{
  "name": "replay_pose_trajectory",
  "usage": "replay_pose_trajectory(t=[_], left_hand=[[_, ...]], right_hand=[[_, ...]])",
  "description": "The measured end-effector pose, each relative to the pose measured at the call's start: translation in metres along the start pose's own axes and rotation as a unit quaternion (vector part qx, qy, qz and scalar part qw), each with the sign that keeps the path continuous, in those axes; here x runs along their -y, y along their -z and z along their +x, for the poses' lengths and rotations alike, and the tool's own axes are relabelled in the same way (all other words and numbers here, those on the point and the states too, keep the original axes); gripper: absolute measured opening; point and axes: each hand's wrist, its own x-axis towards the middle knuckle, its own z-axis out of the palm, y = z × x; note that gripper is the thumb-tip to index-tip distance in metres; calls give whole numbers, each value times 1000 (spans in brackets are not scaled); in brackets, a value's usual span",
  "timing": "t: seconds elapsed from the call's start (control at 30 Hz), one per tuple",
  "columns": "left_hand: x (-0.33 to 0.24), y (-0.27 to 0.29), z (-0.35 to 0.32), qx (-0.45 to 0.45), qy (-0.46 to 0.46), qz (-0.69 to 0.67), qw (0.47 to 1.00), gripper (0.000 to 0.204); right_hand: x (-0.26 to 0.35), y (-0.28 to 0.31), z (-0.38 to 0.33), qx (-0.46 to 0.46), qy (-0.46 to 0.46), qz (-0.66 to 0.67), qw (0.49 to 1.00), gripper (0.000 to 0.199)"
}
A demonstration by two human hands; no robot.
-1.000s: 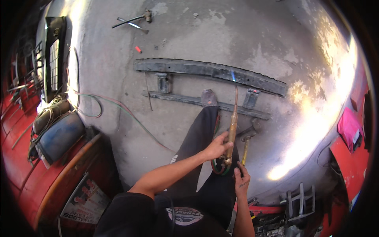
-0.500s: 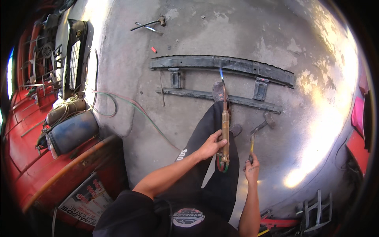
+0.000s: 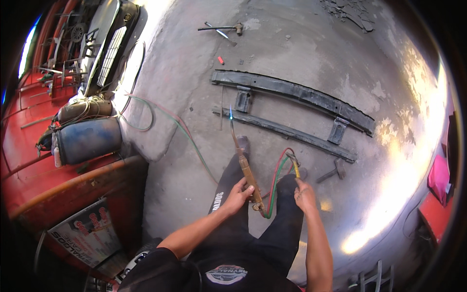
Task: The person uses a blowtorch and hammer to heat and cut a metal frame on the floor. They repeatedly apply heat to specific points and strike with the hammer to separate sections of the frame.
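Observation:
My left hand (image 3: 239, 197) is closed around the brass body of a gas torch (image 3: 247, 175). Its long tip points away from me, with a small blue flame (image 3: 231, 113) at the end. In the picture the flame overlaps the left part of the near bar of a dark metal car frame piece (image 3: 287, 130); whether it touches cannot be told. My right hand (image 3: 305, 196) grips a yellow-handled tool (image 3: 296, 169), its small metal head pointing away from me. Red and green hoses (image 3: 273, 192) loop from the torch's base up near that head.
A hammer (image 3: 339, 169) lies by the frame's near right end. Farther off are another hammer (image 3: 238, 29) and a small red piece (image 3: 221, 60). A thin rod (image 3: 222, 107) crosses the near bar. At left stand a blue tank (image 3: 90, 141) and a car bumper (image 3: 114, 48).
The torch has swung left, from the far bar to the near bar's left part in the picture. My right hand has moved farther from me with the yellow-handled tool. The view has shifted.

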Motion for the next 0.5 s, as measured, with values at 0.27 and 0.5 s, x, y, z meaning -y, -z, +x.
replay_pose_trajectory(t=[0.27, 0.5], left_hand=[[0, 142, 28, -49, 44, -107, 992, 29], [-34, 266, 60, -69, 52, -191, 978, 31]], right_hand=[[120, -145, 167, 53, 77, -63, 994, 43], [274, -219, 287, 123, 93, -115, 981, 44]])
